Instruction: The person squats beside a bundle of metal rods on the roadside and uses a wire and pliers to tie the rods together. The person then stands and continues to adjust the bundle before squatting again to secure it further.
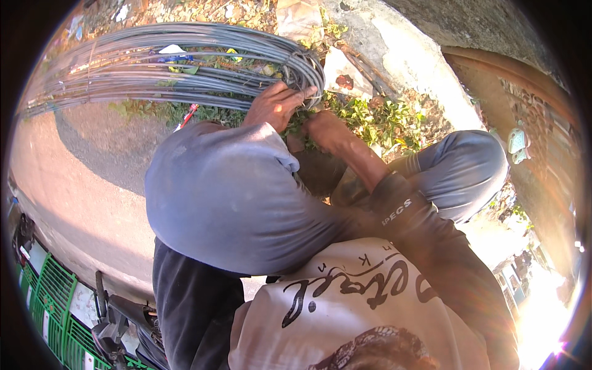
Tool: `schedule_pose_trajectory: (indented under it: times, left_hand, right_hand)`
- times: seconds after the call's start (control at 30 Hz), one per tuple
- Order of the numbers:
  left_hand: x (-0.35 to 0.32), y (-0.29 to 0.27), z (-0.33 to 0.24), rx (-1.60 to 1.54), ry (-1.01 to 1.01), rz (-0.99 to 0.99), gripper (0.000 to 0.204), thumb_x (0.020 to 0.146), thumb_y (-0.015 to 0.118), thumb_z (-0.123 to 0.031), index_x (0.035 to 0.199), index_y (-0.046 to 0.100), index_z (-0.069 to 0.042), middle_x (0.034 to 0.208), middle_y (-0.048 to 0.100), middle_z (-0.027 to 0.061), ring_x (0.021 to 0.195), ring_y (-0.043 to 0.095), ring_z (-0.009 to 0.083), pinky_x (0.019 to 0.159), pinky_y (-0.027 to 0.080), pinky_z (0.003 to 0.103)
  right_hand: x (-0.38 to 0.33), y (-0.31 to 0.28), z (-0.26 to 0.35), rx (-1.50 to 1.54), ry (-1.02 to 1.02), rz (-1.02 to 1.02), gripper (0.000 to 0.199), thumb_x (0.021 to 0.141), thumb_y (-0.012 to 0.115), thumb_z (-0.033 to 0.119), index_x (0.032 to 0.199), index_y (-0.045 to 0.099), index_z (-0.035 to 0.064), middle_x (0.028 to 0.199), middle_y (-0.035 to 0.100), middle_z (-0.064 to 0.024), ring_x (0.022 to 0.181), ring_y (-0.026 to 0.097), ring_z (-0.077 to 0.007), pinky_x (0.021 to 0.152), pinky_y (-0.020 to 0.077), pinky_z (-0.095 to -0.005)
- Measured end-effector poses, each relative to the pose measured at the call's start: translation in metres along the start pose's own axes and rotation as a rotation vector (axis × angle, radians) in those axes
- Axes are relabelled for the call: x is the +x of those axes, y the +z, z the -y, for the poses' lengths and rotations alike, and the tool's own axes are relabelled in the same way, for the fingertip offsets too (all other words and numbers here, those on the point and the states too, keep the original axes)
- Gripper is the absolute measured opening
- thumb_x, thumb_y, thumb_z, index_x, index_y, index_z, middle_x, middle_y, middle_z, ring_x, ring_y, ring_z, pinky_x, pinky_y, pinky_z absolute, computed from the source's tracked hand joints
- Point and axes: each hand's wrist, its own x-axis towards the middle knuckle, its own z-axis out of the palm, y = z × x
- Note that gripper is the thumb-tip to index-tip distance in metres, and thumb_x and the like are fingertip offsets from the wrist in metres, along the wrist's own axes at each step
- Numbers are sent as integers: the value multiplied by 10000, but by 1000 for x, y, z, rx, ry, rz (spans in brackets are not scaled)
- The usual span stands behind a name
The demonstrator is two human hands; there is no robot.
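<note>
A large looped bundle of grey cable [203, 92] lies on the ground ahead of me, its bent end nearest my hands. My left hand [274, 106] grips this bend from the near side, with fingers resting across the strands. Just right of it and a little lower, my right hand [330, 131] is closed in a fist-like pinch. Whatever is between its fingers is hidden. My raised left knee [216, 185], in grey-blue trousers, covers the left forearm.
Green weeds [385, 120] and dry leaves surround the bundle's end. A concrete slab [394, 37] stands beyond on the right. A red-and-white stick-like object [187, 115] lies by my left knee. Pale green clogs [517, 145] sit far right; a green metal fence [55, 287] and a motorbike [123, 320] are lower left.
</note>
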Motion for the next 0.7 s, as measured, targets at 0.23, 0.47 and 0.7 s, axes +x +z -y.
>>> schedule_pose_trajectory:
  times: [0.23,0.47,0.7]
  left_hand:
    - [-4,7,0,188,171,-30,492,852,611,11,1323,644,-128,1144,665,64,1001,595,262,879,521,375]
    - [-8,16,4,-322,-257,-407,518,816,755,31,1302,589,-39,1151,624,143,1006,682,250,807,577,374]
    - [8,-2,9,-178,-252,-280,583,785,813,-64,1325,593,-54,1200,571,153,1014,639,283,911,534,381]
  right_hand:
    - [-1,2,-2,-368,-95,29,258,886,549,77,1027,765,81,1024,709,-206,980,685,-349,879,553,-418]
    - [-5,7,0,-185,-31,-10,234,909,571,161,968,729,-1,1012,696,-246,980,671,-382,863,540,-442]
    - [-1,9,-2,-29,100,-57,289,916,598,237,955,713,-24,998,692,-251,958,662,-399,850,519,-450]
